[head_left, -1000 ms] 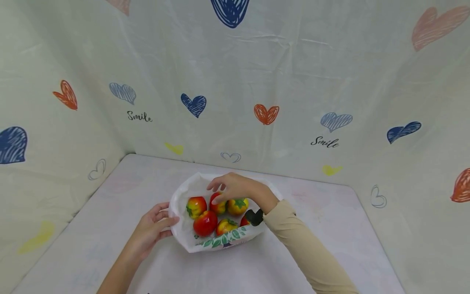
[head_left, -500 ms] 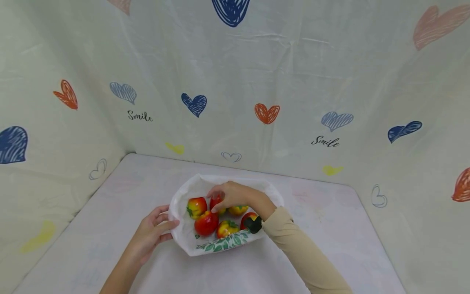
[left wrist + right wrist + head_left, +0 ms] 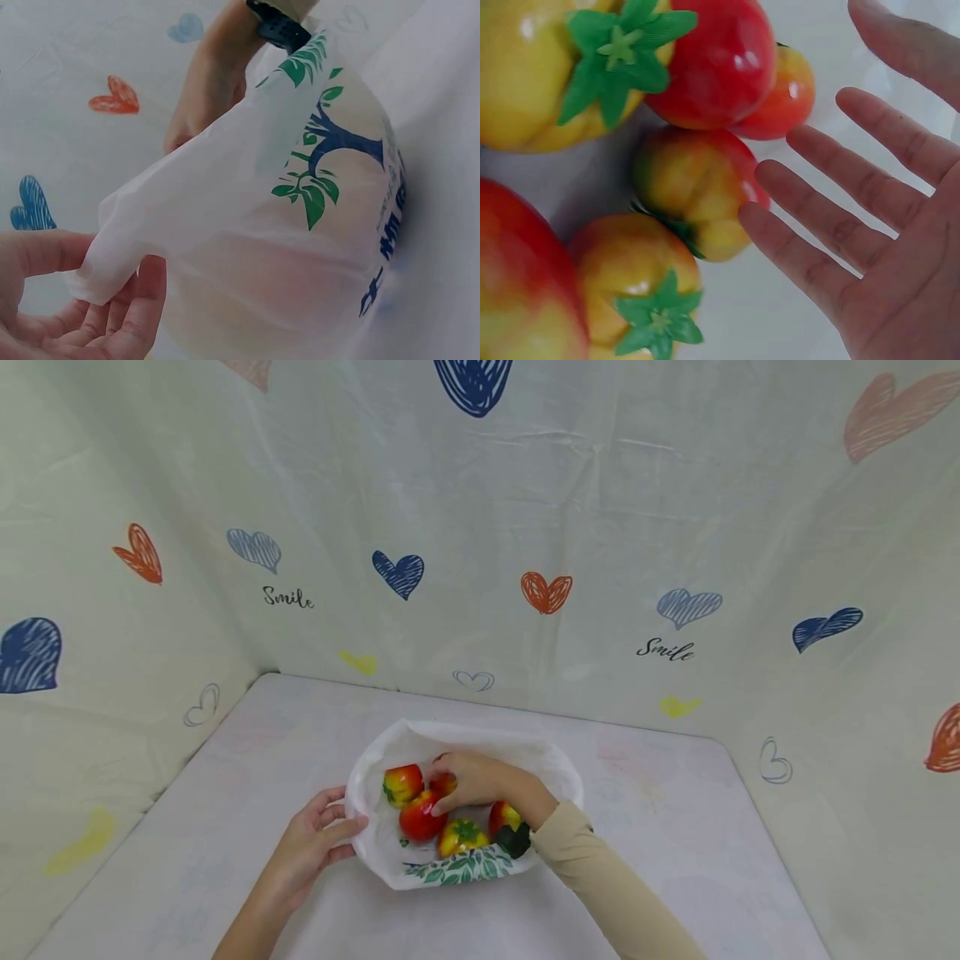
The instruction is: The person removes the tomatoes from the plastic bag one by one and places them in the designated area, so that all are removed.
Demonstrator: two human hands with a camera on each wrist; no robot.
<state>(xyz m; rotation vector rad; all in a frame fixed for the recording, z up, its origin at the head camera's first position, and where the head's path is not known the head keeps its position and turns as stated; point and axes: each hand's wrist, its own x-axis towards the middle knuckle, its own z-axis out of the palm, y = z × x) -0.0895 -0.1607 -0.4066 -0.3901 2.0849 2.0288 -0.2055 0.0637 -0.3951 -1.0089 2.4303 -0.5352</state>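
A white bag (image 3: 378, 856) printed with green leaves lies mouth-up, holding several red and yellow fruits, among them a red fruit (image 3: 420, 821) and a yellow one (image 3: 459, 839) with a green leafy top. My left hand (image 3: 311, 839) pinches the bag's left rim; in the left wrist view, my thumb and fingers clasp a fold of the bag (image 3: 225, 180). Inside the mouth, my right hand (image 3: 474, 777) is over the fruits. The right wrist view shows the right hand (image 3: 907, 270) with extended fingers, the tips beside a small yellow-red fruit (image 3: 694, 176), holding nothing; contact is unclear.
The bag rests on a pale table (image 3: 660, 843). Behind and to the left hangs a white curtain (image 3: 465, 502) printed with hearts and the word Smile. A dark wrist device (image 3: 513, 841) sits by the right cuff, near the bag's front rim.
My right hand has moved down and nearer over the fruits inside the bag. The near rim has sagged slightly toward me. My left hand has kept its pinch, moving very little.
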